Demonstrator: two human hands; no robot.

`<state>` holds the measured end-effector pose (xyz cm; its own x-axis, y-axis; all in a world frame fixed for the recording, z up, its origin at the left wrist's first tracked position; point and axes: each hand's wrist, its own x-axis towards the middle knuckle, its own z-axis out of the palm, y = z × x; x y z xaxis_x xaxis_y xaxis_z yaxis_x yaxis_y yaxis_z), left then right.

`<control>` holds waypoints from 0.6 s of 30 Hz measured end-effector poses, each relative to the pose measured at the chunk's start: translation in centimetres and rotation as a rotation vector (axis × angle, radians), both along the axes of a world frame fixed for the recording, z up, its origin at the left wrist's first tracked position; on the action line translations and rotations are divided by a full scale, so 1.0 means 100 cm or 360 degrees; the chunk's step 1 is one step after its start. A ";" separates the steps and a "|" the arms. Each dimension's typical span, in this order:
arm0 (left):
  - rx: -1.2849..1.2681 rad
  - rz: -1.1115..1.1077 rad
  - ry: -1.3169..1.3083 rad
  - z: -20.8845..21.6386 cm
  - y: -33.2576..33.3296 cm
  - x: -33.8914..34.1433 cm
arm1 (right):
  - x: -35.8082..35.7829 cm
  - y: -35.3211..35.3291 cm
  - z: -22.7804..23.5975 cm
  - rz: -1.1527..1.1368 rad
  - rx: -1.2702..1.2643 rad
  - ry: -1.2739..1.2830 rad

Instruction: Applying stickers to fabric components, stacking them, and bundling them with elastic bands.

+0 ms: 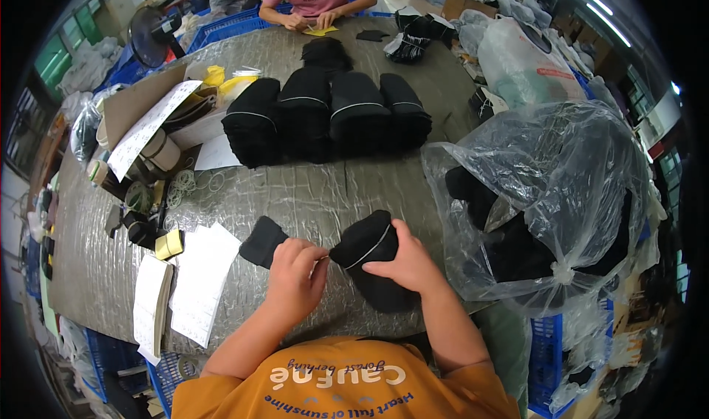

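Note:
A bundle of black fabric pieces (379,286) lies near the front of the table, with a thin white elastic band (369,250) slanting across it. My right hand (408,262) is closed round the bundle's right side, thumb on top. At its left tip, my left hand (297,271) pinches what looks like a bit of pale elastic between thumb and fingers. Just beyond that hand lies a smaller piece of black fabric (263,242), flat on the table.
Banded black bundles (306,116) stand in a row farther back. Papers (205,279), a notebook (151,301) and loose elastic bands (183,188) lie left. A clear plastic bag (546,197) of black pieces sits right. Across the table, a person's hands (319,24) hold something yellow.

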<state>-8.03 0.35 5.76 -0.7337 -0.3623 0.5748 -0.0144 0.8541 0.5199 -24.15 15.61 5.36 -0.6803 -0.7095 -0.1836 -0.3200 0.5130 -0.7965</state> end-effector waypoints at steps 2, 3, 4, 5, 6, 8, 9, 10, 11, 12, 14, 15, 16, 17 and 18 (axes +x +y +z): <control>0.0169 -0.0122 0.0029 -0.005 -0.002 0.007 | -0.009 0.008 -0.003 0.0027 -0.0257 -0.0716; 0.0331 -0.0246 0.0056 -0.007 -0.001 0.010 | -0.011 0.010 -0.002 0.0047 -0.0517 -0.1437; 0.0493 -0.0284 0.0004 -0.006 0.002 0.015 | -0.010 0.016 0.001 -0.0001 -0.0600 -0.1743; 0.0502 -0.0278 0.0014 -0.007 0.004 0.014 | -0.009 0.021 -0.004 0.0001 -0.0586 -0.1736; 0.0583 -0.0331 0.0029 -0.009 0.007 0.013 | -0.008 0.024 -0.015 -0.0028 -0.0636 -0.1955; 0.0607 -0.0408 0.0099 -0.016 0.008 0.010 | -0.001 0.029 -0.025 -0.0047 -0.0663 -0.2184; 0.0614 -0.0386 0.0099 -0.016 0.008 0.010 | 0.004 0.030 -0.027 -0.0121 -0.0674 -0.2394; 0.0508 -0.0412 0.0065 -0.015 0.008 0.009 | 0.008 0.030 -0.028 -0.0200 -0.0682 -0.2603; 0.0401 -0.0448 0.0032 -0.013 0.007 0.009 | 0.012 0.029 -0.025 -0.0197 -0.0670 -0.2606; 0.0406 -0.0439 0.0032 -0.011 0.007 0.010 | 0.018 0.028 -0.020 -0.0311 -0.0676 -0.2642; 0.0285 -0.0459 -0.0223 -0.006 0.006 0.011 | 0.021 0.029 -0.020 -0.0425 -0.0675 -0.2677; 0.0290 -0.0454 -0.0223 -0.011 0.006 0.011 | 0.020 0.031 -0.023 -0.0392 -0.0687 -0.2632; 0.0703 -0.0557 -0.0211 -0.019 0.004 0.013 | 0.019 0.033 -0.024 -0.0359 -0.0700 -0.2588; 0.1119 -0.0657 -0.0196 -0.021 0.002 0.014 | 0.020 0.035 -0.024 -0.0360 -0.0692 -0.2590; 0.1124 -0.0652 -0.0195 -0.021 -0.001 0.018 | 0.020 0.037 -0.022 -0.0344 -0.0706 -0.2621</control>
